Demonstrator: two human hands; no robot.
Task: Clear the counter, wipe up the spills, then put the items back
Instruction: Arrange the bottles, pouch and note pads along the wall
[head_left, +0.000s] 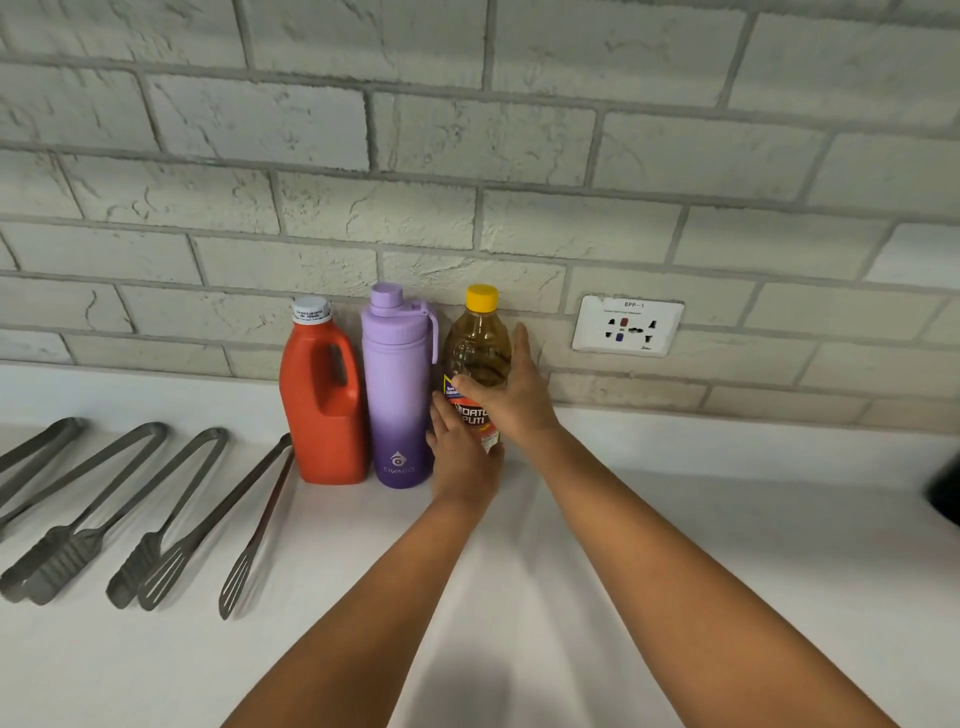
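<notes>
Vinegar bottle (477, 353) stands between both hands; left grip (462, 457) and right grip (506, 397) clasp it.

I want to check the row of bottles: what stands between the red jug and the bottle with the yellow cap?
In the head view, the purple flask stands upright between the red jug and the yellow-capped bottle, close beside both.

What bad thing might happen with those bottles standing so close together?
Both hands, left hand and right hand, hold the clear yellow-capped vinegar bottle, which stands right beside the purple metal water bottle. A nudge might tip that into the red plastic jug. The steel tongs lie close by, so a falling bottle could land on them.
</notes>
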